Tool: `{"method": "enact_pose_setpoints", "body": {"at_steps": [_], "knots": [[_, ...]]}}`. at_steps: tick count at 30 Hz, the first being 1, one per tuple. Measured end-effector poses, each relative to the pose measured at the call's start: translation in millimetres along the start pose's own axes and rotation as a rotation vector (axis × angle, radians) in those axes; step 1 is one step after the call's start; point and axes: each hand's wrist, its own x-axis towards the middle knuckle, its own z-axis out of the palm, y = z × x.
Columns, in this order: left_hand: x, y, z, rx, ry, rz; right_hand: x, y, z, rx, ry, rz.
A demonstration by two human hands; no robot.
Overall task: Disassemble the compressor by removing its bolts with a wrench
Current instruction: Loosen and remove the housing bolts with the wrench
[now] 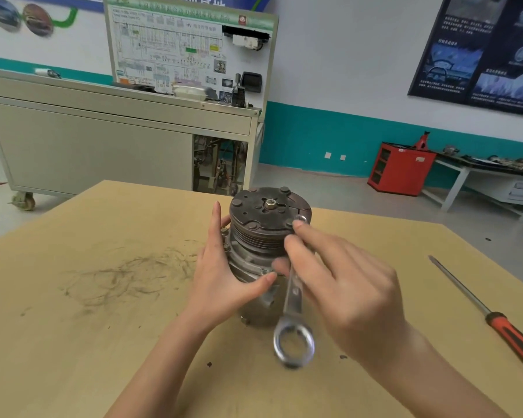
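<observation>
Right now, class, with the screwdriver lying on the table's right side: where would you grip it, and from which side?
Grip the screwdriver by its red-and-black handle, coming down from above on the near right. It lies flat with the thin shaft pointing away, so the thick handle is the nearest part and should fill a curled hand.

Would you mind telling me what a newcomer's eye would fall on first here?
First, the dark grey ribbed metal compressor standing upright on the light wooden table, steadied by the left hand on its side. Next, the shiny silver ring wrench gripped by the right hand, its far end at the compressor's top edge. A red-and-black-handled screwdriver lies on the table's right side.
</observation>
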Motion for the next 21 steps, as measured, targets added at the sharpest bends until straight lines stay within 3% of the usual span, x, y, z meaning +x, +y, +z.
{"method": "enact_pose_setpoints", "body": {"at_steps": [4, 10, 15, 18, 19, 21], "knots": [[1, 1, -1, 0.017, 0.015, 0.005, -10, -10, -6, -0.037, 0.03, -0.053], [1, 0, -1, -0.008, 0.009, -0.01, -23, -28, 9, -0.124, -0.105, -0.091], [3, 0, -1, -0.036, 0.005, 0.006, -24, -33, 19, -0.167, -0.101, -0.116], [1, 1, -1, -0.018, -0.002, 0.02, -38, -7, 13, 0.12, -0.065, -0.041], [1, 1, -1, -0.009, -0.005, 0.022, -46, 2, 10, 0.355, -0.05, 0.108], [0, 1, -2, 0.007, -0.01, 0.013, -51, 18, 9, 0.933, 0.022, 0.609]]}}
